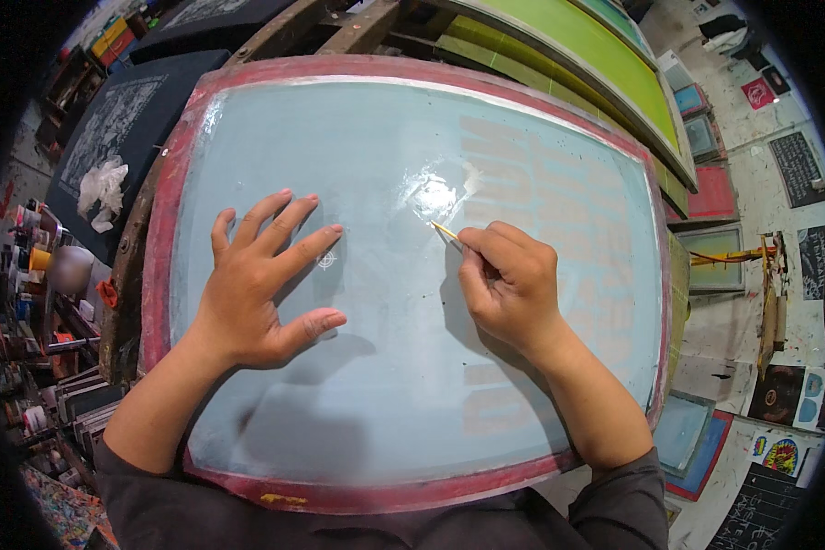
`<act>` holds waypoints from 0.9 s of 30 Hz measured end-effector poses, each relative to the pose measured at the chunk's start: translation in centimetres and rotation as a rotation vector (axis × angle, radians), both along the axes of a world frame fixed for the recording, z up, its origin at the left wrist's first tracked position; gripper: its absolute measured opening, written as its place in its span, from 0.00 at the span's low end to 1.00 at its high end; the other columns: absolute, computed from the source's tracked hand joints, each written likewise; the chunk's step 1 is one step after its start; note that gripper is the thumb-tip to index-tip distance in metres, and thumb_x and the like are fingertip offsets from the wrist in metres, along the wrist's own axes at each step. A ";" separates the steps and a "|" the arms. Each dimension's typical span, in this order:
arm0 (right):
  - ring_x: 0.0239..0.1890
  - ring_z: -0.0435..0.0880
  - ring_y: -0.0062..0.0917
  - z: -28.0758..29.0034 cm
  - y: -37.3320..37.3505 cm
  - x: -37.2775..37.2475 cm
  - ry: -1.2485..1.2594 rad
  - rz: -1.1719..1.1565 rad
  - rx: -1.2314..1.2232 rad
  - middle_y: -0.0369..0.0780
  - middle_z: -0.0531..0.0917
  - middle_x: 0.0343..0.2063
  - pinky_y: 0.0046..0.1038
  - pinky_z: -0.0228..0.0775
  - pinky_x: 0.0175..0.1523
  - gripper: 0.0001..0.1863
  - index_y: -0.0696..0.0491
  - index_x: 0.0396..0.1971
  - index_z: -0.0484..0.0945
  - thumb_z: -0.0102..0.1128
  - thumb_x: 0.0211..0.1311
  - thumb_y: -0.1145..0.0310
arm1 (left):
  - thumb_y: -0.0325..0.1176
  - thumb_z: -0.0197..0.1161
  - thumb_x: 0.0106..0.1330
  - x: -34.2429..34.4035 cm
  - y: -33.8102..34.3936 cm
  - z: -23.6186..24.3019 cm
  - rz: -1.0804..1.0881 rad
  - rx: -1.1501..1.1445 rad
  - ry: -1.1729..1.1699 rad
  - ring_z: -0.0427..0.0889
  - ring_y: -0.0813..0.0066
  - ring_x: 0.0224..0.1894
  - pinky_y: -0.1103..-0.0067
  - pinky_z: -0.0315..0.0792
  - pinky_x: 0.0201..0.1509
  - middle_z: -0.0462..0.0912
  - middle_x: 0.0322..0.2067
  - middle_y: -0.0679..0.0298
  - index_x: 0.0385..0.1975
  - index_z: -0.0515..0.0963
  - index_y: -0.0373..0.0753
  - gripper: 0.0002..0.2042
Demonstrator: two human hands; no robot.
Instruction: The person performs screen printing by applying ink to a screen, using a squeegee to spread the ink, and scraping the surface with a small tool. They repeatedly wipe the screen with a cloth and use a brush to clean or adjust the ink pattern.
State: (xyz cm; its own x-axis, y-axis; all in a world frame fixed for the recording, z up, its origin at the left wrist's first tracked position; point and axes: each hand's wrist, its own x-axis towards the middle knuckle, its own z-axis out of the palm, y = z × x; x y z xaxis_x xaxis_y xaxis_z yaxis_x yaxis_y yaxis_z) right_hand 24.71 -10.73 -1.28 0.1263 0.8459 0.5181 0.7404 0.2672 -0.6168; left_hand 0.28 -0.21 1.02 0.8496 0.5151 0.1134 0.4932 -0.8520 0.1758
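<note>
The right hand [513, 280] pinches a thin stick [445, 232] over the middle of the red-framed printing screen [275, 128] — likely for neat little moves — while the empty left hand [258, 280] spreads wide over its left side.

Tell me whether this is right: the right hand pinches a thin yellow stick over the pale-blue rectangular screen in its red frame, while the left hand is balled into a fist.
Not quite: the head view shows the left hand splayed open, not in a fist. The right hand does pinch the thin yellow stick over the pale-blue screen.
</note>
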 end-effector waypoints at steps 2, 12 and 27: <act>0.13 0.64 0.19 0.0 0.0 -0.1 0.007 0.004 -0.010 0.37 0.67 0.13 0.20 0.54 0.18 0.08 0.60 0.26 0.76 0.53 0.43 0.86 | 0.65 0.51 0.53 0.0 0.0 0.0 0.002 0.002 0.010 0.55 0.52 0.65 0.50 0.38 0.63 0.65 0.59 0.50 0.53 0.73 0.43 0.35; 0.14 0.67 0.24 0.4 -0.1 -0.2 -0.057 0.001 -0.057 0.38 0.68 0.15 0.24 0.58 0.19 0.08 0.59 0.26 0.75 0.55 0.43 0.84 | 0.65 0.51 0.52 0.0 0.0 0.0 0.001 0.004 0.009 0.55 0.52 0.65 0.50 0.38 0.63 0.65 0.59 0.49 0.53 0.73 0.43 0.36; 0.14 0.64 0.18 0.2 0.0 -0.1 -0.045 0.013 -0.045 0.37 0.67 0.14 0.20 0.55 0.19 0.08 0.61 0.26 0.77 0.53 0.44 0.87 | 0.64 0.54 0.52 0.0 -0.1 -0.3 -0.006 0.020 -0.018 0.55 0.55 0.65 0.50 0.37 0.63 0.66 0.57 0.52 0.53 0.73 0.45 0.34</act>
